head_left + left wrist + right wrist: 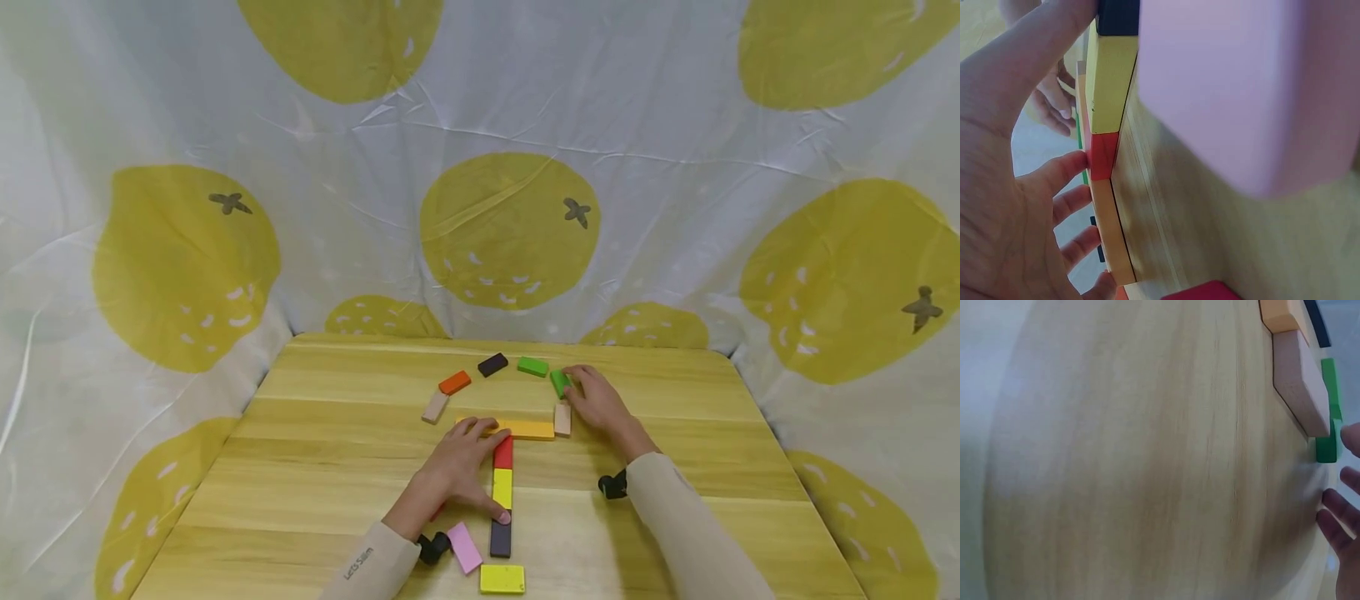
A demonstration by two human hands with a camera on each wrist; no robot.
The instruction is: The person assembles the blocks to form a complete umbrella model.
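Note:
Flat coloured blocks form an outline on the wooden table. My left hand (461,467) spreads over its middle. The thumb rests on a dark block (500,542), and the fingers reach the red block (1104,157) and the long orange bar (532,430). A yellow block (502,487) lies between the red and dark ones. At the upper right, my right hand (598,402) has its fingertips at the right side of a green block (558,383). In the right wrist view its fingers are apart, with the thumb close to that block. A plain wooden block (562,420) sits just below it.
Another green block (532,367), a dark block (492,364), an orange block (455,382) and a plain block (435,407) curve leftwards. Near the front lie a pink block (465,548) and a yellow block (502,579). A red block (1207,292) is partly hidden by the left hand.

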